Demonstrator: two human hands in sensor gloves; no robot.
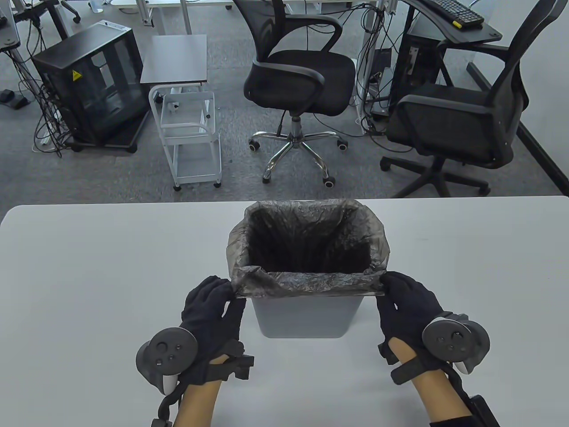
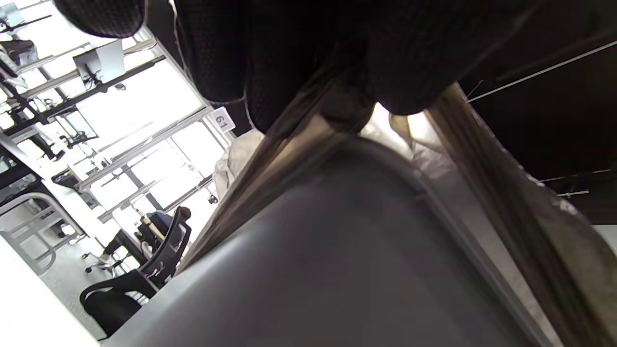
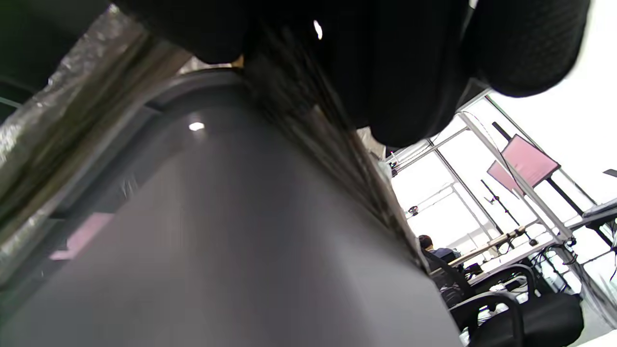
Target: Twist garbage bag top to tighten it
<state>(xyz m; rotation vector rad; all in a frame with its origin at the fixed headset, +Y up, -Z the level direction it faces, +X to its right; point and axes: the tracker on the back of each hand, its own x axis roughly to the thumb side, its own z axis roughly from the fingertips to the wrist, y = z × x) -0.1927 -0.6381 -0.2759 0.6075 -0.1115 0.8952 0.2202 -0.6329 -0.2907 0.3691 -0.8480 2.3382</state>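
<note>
The left hand (image 1: 209, 307) was found at the near left corner of the garbage bag (image 1: 311, 280), its fingers (image 1: 221, 289) closed narrowly on the film where the liner folded over the rim; the left wrist view confirmed the pinch, the gloved fingertips (image 2: 308, 72) gathering a taut pleat of plastic directly below them, with the grey wall of the bin (image 2: 337, 250) just beneath; the bag itself lay between the two sets of fingers, its mouth open and its hem draped over all four edges of the bin (image 1: 304, 318), which stood on the table (image 1: 89, 267) just beyond the knuckles; the near hem was stretched in a straight band from one pinch to the other; the right hand (image 1: 411, 307) held the opposite near corner in the same manner, fingers (image 1: 389, 282) narrow and closed on film, and the right wrist view showed plastic drawn in tight streaks from under the fingertips (image 3: 385, 72) down past the bin wall; in my judgement the twisting had not begun, the top being as yet ungathered; to do the step well, both pinches should lift the hem clear of the rim evenly, then work round to free the far corners, so that nothing snags; the loose top should be bunched into one neck above the bin before any turn is applied; thin film of this kind seemed likely to tear if pulled hard against the rim, and the light bin might tip or lift with it, so moderate tension is advised.
</note>
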